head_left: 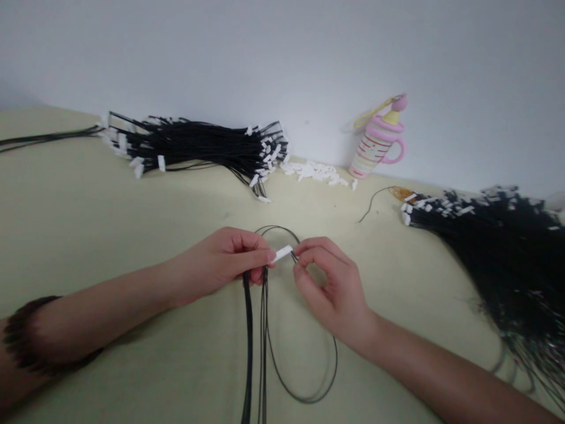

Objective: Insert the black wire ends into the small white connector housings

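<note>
Between thumb and fingers, my left hand [247, 257] pinches a small white connector [283, 254] and the upper part of a black cable [248, 347]. Thin dark wires [263, 353] hang down beside that cable, and one curves in a loop to the right. My right hand [331, 277] is closed in a pinch on the thin wires at the connector's right end. Whether the wire ends sit inside the connector cannot be made out. Both hands are just above the pale tabletop [176, 353].
Behind my left hand lies a bundle of black cables [198, 141] with white connectors at both ends. Several loose white connectors [315, 171] lie by the wall, beside a pink cup-shaped figure [375, 144]. A larger black wire bundle [507, 247] spreads at the right.
</note>
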A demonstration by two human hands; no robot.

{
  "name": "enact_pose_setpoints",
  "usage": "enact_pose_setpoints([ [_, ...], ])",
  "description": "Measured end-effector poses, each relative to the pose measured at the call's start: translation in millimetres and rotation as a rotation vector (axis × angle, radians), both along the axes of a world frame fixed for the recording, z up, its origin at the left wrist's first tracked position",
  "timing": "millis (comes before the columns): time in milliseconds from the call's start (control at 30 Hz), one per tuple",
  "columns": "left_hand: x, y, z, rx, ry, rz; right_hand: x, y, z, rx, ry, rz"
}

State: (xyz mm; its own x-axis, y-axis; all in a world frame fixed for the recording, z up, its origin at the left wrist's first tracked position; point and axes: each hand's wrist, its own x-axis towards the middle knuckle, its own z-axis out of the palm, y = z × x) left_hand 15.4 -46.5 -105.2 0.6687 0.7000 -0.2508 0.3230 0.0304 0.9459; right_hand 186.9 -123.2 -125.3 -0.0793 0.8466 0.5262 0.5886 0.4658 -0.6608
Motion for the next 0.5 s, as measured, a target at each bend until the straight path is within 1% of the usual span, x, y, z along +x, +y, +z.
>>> enact_pose_setpoints([
  [133,0.6,-1.1,2.0,-0.001,0.014,0.008,0.4,-1.4,-1.9,-0.001,-0.021,-0.006],
  [367,-0.4,1.3,-5.1,0.009,-0.01,-0.018,-0.5,-1.7,-1.8,0.019,-0.062,-0.025],
  [500,-0.3,1.2,-0.8,0.014,0.023,-0.043,-1.6,-2.2,-2.3,0.043,-0.102,-0.043],
])
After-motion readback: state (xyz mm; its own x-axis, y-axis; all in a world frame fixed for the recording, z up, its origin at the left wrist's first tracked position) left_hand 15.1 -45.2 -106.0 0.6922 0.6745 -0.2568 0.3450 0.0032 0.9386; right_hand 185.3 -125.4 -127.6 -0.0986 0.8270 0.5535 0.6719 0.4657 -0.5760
